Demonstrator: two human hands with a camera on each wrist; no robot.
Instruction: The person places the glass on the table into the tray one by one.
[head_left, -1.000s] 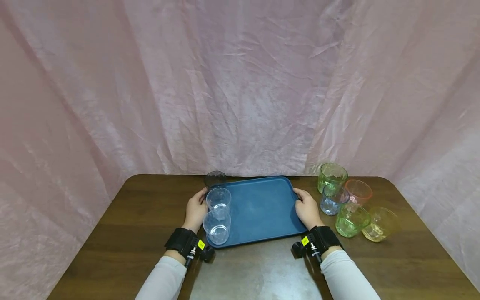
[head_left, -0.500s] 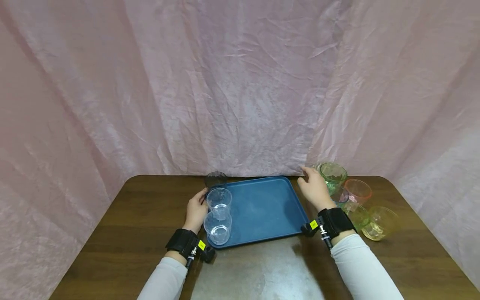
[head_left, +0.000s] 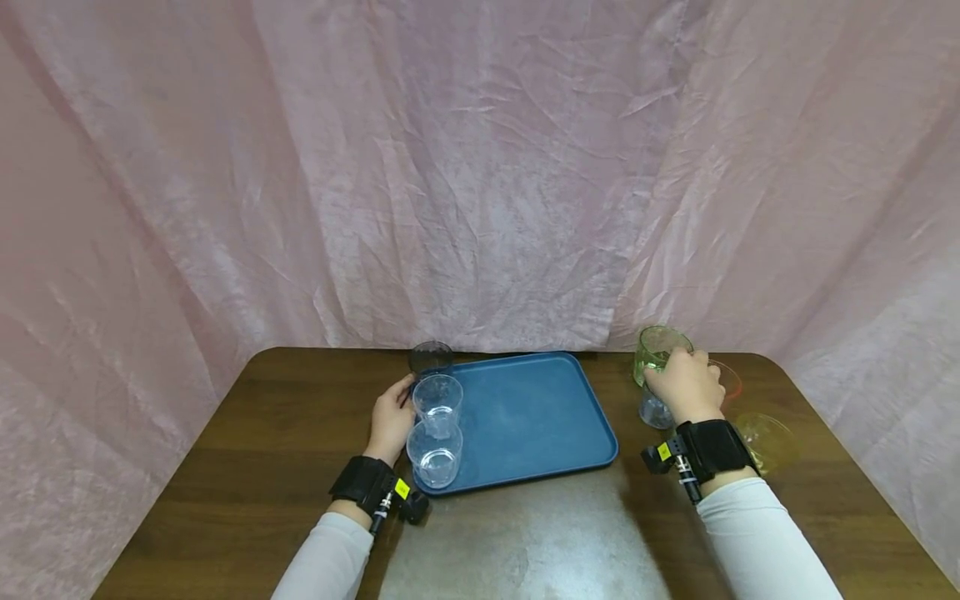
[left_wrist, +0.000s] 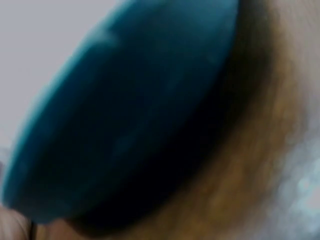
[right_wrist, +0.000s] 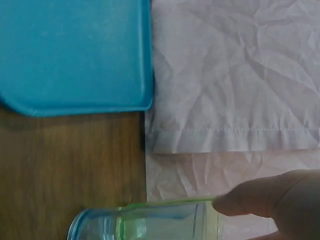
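My left hand (head_left: 392, 419) grips the left edge of a blue tray (head_left: 532, 417); the tray fills much of the left wrist view. Along that edge stand two clear cups (head_left: 435, 462) and a dark grey cup (head_left: 430, 357). My right hand (head_left: 688, 387) is over the cups at the right, directly above a blue cup (head_left: 655, 412). In the right wrist view its thumb (right_wrist: 255, 192) is right at a cup's rim, while the opposite fingers are hidden; I cannot tell whether they hold it. A green cup (head_left: 643, 365) stands just behind.
A red-rimmed cup (head_left: 731, 383) is partly covered by my right hand. Nearer stands a tilted-looking yellow cup (head_left: 765, 442). The wooden table (head_left: 285, 467) has a pale, shiny area at its front. A pink curtain (head_left: 480, 183) hangs behind the table.
My right hand has let go of the tray's right edge and moved right, over the cups, now covering the nearer green cup. The left hand and the tray have stayed in place.
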